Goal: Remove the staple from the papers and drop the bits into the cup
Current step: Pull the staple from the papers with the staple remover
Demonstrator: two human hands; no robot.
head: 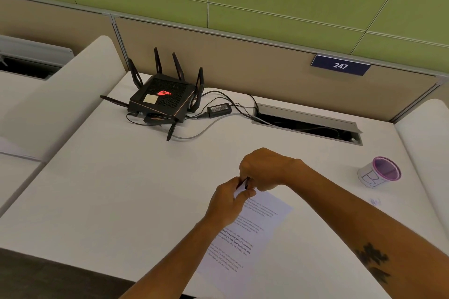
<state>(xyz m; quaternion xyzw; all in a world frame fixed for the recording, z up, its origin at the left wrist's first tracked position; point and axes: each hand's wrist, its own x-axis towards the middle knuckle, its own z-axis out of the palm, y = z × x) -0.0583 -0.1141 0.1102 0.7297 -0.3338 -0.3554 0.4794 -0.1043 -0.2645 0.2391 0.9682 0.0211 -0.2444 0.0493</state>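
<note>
Printed papers [252,230] lie on the white desk in front of me, slanting from lower left to upper right. My left hand [228,204] pinches their top corner, lifted a little off the desk. My right hand [264,170] comes in from the right above that corner, its fingers curled round a small dark tool [246,183] set against the paper; the tool is mostly hidden. The staple itself is not visible. A white paper cup [379,173] with a purple rim lies tilted at the right of the desk, apart from both hands.
A black router [161,99] with several antennas stands at the back left, with its power brick [218,110] and cables trailing to an open cable slot [308,124]. A small pale scrap [375,201] lies near the cup. Padded dividers flank the desk.
</note>
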